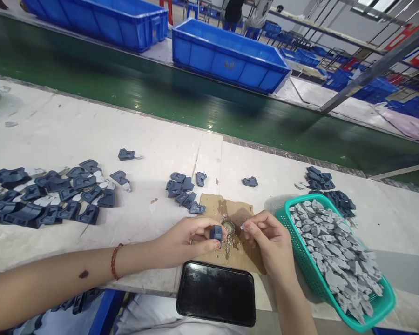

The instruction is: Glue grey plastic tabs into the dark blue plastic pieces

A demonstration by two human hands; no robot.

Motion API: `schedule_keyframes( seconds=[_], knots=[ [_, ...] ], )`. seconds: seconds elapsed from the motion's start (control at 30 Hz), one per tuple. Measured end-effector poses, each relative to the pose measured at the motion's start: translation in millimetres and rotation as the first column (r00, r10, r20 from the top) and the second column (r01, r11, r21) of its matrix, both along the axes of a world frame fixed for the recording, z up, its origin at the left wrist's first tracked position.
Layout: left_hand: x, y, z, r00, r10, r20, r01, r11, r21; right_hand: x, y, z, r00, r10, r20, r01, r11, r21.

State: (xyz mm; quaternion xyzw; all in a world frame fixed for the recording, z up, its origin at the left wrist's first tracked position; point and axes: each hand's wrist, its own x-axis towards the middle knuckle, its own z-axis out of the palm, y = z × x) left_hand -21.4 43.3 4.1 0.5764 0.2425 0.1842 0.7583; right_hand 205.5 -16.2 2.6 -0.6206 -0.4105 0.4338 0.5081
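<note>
Between the thumb and fingers of my left hand [185, 242] is a dark blue plastic part [215, 236]. My right hand [272, 239] pinches a small light grey piece [244, 227], held a short way to the right of the blue part. Beneath and between both hands lies a piece of brown cardboard [249, 253] with wet-looking stains. A small round dish [228, 227] with a crusted rim sits on it, partly behind my left fingertips. To the right of my right hand, a green basket [321, 295] holds many light grey pieces [335, 251].
A black smartphone [216, 293] lies at the near table edge. Dark blue parts form a small cluster [181, 188], a large pile at left [49, 195] and a pile at right [330, 190]. Beyond the table runs a green belt [143, 107], with blue bins [226, 56] behind it.
</note>
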Motion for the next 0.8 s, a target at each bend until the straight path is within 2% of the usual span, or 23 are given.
schedule_keyframes(
  seconds=[0.1,0.33,0.67,0.8],
  knots=[
    [1,1,-1.4,1.0,0.006,-0.02,-0.006,1.0,-0.001,-2,0,4.3,0.99,-0.017,0.143,0.014,1.0,0.019],
    [3,1,-3.0,0.999,0.035,0.021,-0.035,0.999,-0.024,-5,3,4.4,0.917,0.096,0.387,-0.084,0.995,-0.05],
    [1,0,-2.4,0.998,0.05,-0.044,-0.037,0.964,0.262,-11,5,-0.4,0.809,0.163,0.565,-0.203,0.979,0.008],
    [1,1,1.4,0.996,0.049,-0.079,-0.022,0.95,0.312,-13,6,-1.5,0.741,0.173,0.649,-0.242,0.97,0.018]
  ],
)
